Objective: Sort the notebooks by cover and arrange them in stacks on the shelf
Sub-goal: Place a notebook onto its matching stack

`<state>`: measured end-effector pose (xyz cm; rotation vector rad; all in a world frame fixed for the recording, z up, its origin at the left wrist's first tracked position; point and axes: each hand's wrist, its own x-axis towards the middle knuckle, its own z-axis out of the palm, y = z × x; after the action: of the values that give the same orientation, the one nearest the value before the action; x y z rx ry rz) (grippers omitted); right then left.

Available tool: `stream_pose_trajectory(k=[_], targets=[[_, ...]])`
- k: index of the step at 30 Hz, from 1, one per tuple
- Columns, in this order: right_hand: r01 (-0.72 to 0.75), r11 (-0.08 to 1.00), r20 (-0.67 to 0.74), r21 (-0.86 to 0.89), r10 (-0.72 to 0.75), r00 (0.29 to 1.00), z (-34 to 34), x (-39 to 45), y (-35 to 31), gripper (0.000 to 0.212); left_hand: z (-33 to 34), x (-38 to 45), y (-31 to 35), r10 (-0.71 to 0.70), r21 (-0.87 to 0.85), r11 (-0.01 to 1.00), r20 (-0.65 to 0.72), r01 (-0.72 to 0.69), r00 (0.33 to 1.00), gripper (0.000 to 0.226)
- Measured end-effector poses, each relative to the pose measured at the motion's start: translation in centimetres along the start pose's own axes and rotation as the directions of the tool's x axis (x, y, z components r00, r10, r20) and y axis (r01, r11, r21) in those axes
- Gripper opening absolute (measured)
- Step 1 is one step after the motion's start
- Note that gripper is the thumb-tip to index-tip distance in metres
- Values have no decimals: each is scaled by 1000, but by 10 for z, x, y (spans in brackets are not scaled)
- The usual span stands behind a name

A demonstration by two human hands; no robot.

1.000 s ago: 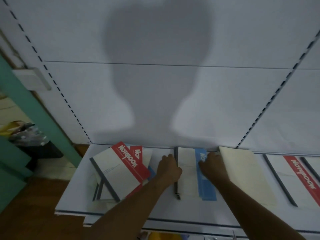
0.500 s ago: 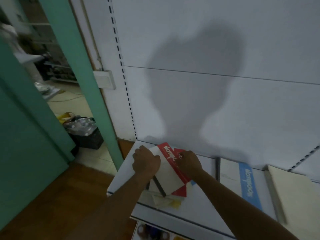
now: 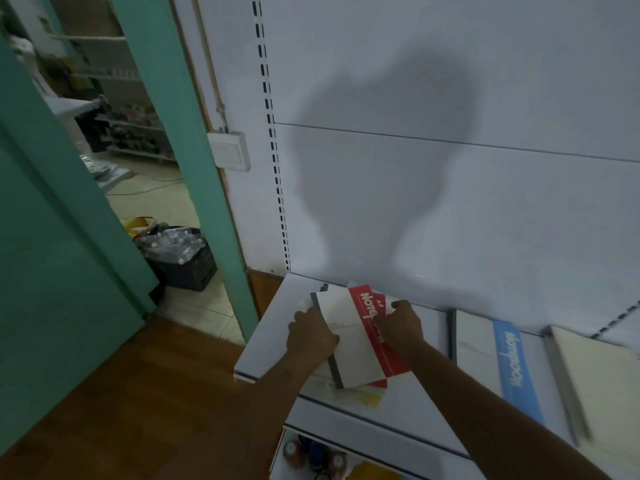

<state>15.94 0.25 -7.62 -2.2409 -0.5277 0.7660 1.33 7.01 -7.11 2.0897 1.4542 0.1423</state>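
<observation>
A loose pile of notebooks lies at the left end of the white shelf (image 3: pixel 263 344). On top is a cream notebook with a red band and a dark spine (image 3: pixel 356 341). My left hand (image 3: pixel 311 336) grips its spine edge. My right hand (image 3: pixel 398 329) holds its red-band side, covering part of the printed word. More red-band covers and a yellow sheet (image 3: pixel 363 398) peek from under it. To the right lies a blue-band notebook stack (image 3: pixel 502 358), then a plain cream stack (image 3: pixel 602 375).
A slotted upright (image 3: pixel 273 150) and white back panel rise behind the shelf. A teal door frame (image 3: pixel 194 133) stands left, with a black crate of bottles (image 3: pixel 183 258) on the floor beyond. A lower shelf holds small items (image 3: pixel 311 455).
Both hands left the blue-band stack and moved left to the mixed pile. They now hold the top red-band notebook, which has turned to lie straighter. The view swung left.
</observation>
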Motion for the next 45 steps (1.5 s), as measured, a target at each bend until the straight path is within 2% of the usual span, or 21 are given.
stream_pose_trajectory(k=[3,6,10,15,19,22,26,30,32,34,36,40,45], targets=[[-14,1000,-1,-25,14,1000,-1,-6,4,34,1,-2,3,-4,10,1000,-40,4,999,37],[-15,999,32,-30,16,999,3,-8,8,17,4,-5,6,-4,13,1000,-64,5,998,35],[-40,999,-9,-16,40,999,3,-13,16,17,14,-14,12,22,79,997,-71,-16,997,34],[-109,991,-39,83,113,993,-2,-19,24,15,16,-25,15,114,98,989,-65,-108,991,30],[-173,960,-37,219,186,982,-5,-27,33,15,21,-39,25,200,91,975,19,-201,980,30],[-222,929,-34,295,243,970,-16,-34,36,11,26,-48,32,203,161,964,71,-212,977,42],[-219,919,-47,327,248,968,-32,-54,43,15,26,-45,27,198,190,959,85,-211,977,40],[-165,906,-156,389,241,958,-34,-72,55,9,29,-44,33,218,104,967,149,-235,964,45],[-146,876,-210,459,267,941,-36,-78,62,12,34,-48,42,213,36,974,205,-225,955,49],[-116,882,-297,457,275,914,-47,-84,71,15,41,-56,52,229,-52,973,251,-223,940,46],[-72,880,-381,469,275,883,-66,-91,83,18,50,-67,65,305,-117,952,289,-282,908,39],[-19,838,-433,546,301,850,-116,-115,119,19,68,-105,107,429,-190,902,308,-387,849,29],[4,757,-500,654,428,753,-190,-164,181,17,107,-178,172,561,-319,824,345,-468,752,20]])
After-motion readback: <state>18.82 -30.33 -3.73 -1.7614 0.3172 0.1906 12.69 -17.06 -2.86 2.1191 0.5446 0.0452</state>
